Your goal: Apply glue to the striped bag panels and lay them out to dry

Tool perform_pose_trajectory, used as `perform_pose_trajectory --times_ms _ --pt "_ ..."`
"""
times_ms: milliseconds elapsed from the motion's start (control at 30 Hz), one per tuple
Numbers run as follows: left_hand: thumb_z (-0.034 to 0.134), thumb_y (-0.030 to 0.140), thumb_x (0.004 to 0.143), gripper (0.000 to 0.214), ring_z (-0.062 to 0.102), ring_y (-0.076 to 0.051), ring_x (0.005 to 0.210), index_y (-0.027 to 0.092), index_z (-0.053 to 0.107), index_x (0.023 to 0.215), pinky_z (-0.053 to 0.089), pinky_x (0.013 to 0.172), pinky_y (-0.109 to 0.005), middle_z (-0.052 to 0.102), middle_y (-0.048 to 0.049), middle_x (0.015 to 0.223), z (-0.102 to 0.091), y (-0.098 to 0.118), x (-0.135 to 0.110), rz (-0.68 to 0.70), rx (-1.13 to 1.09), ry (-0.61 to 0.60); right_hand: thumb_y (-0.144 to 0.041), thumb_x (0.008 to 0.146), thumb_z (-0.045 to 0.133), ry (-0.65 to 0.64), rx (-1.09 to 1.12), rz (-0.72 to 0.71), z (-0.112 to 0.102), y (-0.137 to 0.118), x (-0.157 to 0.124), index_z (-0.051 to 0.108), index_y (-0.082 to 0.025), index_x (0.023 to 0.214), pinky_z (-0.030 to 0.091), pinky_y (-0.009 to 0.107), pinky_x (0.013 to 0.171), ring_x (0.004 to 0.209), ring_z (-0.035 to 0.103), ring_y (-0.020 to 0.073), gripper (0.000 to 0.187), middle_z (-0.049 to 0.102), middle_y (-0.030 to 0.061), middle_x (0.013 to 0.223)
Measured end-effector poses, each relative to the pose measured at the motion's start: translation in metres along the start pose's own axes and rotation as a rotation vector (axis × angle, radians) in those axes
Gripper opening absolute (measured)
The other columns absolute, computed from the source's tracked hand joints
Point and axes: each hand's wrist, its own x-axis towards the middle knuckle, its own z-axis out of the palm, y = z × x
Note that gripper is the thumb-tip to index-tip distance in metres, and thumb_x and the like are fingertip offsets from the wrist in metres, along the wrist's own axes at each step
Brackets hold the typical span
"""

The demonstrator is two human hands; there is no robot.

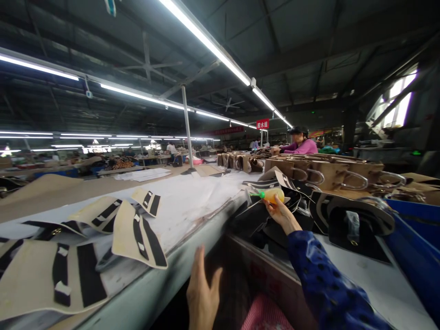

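Right hand (280,211) curls round yellow bottle (275,195), over or on black pieces (252,224), contact unclear; left hand (202,293), thumb spread, holds nothing near table edge (180,261); apparently bottle-handling step, next calling for steady grip.

Left of me: desk (182,256), white covering (202,195), beige panels (129,236) with black strips. My right: second desk (374,272), black pieces (271,231) heaped.
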Motion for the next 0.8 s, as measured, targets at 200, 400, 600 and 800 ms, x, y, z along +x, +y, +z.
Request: perform_pose_trajectory --times_ms 200,400,600,800 --pt "0.078 0.024 0.078 0.101 0.014 -0.039 0.156 0.008 0.022 0.16 0.024 0.125 -0.061 0.023 -0.0267 0.168 0.046 0.042 0.042 0.012 -0.105 -0.284 -0.022 0.097 0.066 -0.124 -0.06 0.064 -0.003 -0.012 -0.091 0.065 -0.013 0.116 0.062 0.021 0.058 0.074 0.072 0.0144 0.021 0.073 0.0072 0.099" --pt "0.085 0.021 0.072 0.109 0.026 -0.031 0.155 0.02 0.025 0.163 0.028 0.126 -0.048 0.025 -0.0163 0.169 0.042 0.074 0.039 0.127 -0.254 -0.572 -0.02 0.082 0.083 -0.243 -0.1 0.16 -0.007 0.004 -0.167 0.069 -0.009 0.102 0.065 0.02 0.063 0.068 0.075 0.0158 0.026 0.077 0.0098 0.09" --pt "0.093 0.033 0.062 0.125 0.015 -0.043 0.156 0.004 0.022 0.161 0.027 0.124 -0.059 0.018 -0.0294 0.168 0.05 0.078 0.0 0.235 -0.212 -0.52 -0.024 0.076 0.089 -0.373 -0.063 0.249 0.015 0.025 -0.196 0.072 -0.012 0.096 0.063 0.016 0.068 0.07 0.076 0.0131 0.029 0.079 0.0075 0.088" --pt "0.066 0.024 0.087 0.054 0.041 -0.032 0.149 0.017 0.063 0.14 0.025 0.128 -0.047 0.053 -0.0126 0.155 0.04 0.083 0.012 -0.138 -0.613 -0.193 -0.028 0.081 0.085 -0.429 -0.05 0.24 0.029 0.035 -0.198 0.073 -0.012 0.096 0.062 0.015 0.071 0.074 0.076 0.0127 0.026 0.079 0.008 0.091"
